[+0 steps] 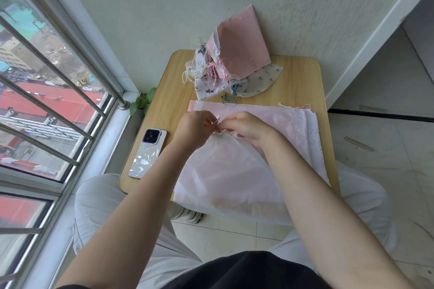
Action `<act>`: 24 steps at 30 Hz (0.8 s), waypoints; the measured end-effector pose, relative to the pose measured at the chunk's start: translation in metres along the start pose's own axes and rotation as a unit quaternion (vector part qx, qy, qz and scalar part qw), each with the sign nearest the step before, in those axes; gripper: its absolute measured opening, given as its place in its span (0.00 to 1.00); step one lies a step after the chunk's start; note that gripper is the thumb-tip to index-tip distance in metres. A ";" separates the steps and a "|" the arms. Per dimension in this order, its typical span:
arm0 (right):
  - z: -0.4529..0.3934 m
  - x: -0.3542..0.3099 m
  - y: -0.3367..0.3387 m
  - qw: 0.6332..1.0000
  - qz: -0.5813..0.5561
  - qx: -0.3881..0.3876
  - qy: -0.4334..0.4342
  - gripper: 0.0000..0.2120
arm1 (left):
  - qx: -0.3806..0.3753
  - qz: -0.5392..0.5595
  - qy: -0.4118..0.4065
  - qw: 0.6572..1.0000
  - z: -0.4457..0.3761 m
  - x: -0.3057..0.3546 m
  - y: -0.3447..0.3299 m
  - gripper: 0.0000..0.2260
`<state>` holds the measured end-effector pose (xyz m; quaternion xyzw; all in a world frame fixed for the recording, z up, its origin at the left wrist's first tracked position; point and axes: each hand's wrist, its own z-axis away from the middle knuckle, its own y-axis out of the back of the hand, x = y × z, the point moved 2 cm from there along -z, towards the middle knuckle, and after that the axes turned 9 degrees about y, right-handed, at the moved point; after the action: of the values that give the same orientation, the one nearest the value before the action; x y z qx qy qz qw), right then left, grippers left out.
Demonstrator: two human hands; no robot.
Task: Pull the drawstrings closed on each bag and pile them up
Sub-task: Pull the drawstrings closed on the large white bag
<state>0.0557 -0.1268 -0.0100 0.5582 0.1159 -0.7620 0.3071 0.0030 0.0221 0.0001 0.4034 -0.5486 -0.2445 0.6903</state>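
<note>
The bag in hand point(225, 166) is a large translucent pale pink drawstring bag; it lies on the near half of the small wooden table point(303, 77) with its lower edge hanging off the near side toward the lap. Its mouth is gathered to a narrow neck between the two hands. The left hand point(197, 126) is closed in a pinch on the drawstring point(217, 121) just beside the neck; the right hand point(246, 126) is closed on the gathered fabric at the neck, fingers curled over it. Beneath this bag lie further flat pink and white bags point(310, 129), apparently not yet closed.

The finished pile point(225, 70) sits at the far end of the table against the wall – printed and pink bags with their cords bunched; a phone point(148, 155) lies on the left edge, just beside the work.

Procedure for the step in hand, as judged from this view: hold the neck firmly with the right hand; draw the cord outward with the left in a line level with the channel, not upward; feed the gathers back along the cord so they bunch evenly – thin fabric of this kind will likely snag if jerked. Keep the cord ends clear of the bags below; avoid nudging the phone off the edge.
</note>
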 end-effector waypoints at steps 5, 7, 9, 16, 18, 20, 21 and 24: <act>-0.001 -0.002 0.001 1.000 -0.003 0.025 -0.018 0.03 | 0.003 0.097 0.065 0.993 0.000 -0.001 -0.006 0.01; -0.001 -0.001 0.003 0.999 -0.004 0.027 -0.022 0.03 | -0.010 0.191 0.121 0.974 0.000 -0.003 -0.008 0.01; -0.001 -0.001 0.004 0.999 -0.014 0.026 -0.021 0.03 | -0.035 0.285 0.174 0.942 0.001 -0.004 -0.008 0.02; -0.005 0.004 0.003 0.999 -0.008 0.031 -0.025 0.03 | -0.142 0.447 0.207 0.858 0.001 -0.009 -0.003 0.06; -0.006 0.004 0.001 0.999 -0.011 0.036 -0.025 0.03 | -0.150 0.447 0.198 0.859 -0.001 -0.009 -0.002 0.06; -0.006 0.003 0.000 0.998 -0.018 0.044 -0.031 0.05 | -0.154 0.445 0.191 0.861 -0.002 -0.008 -0.001 0.05; -0.006 0.002 0.000 0.998 -0.023 0.048 -0.036 0.06 | -0.156 0.446 0.188 0.861 -0.003 -0.008 -0.002 0.05; -0.009 0.002 -0.002 0.996 -0.066 0.043 -0.049 0.09 | -0.170 0.447 0.180 0.860 -0.002 -0.003 -0.002 0.08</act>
<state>0.0617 -0.1213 -0.0153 0.5239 0.1045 -0.8114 0.2372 0.0039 0.0237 -0.0037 0.0284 -0.4858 0.0780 0.8701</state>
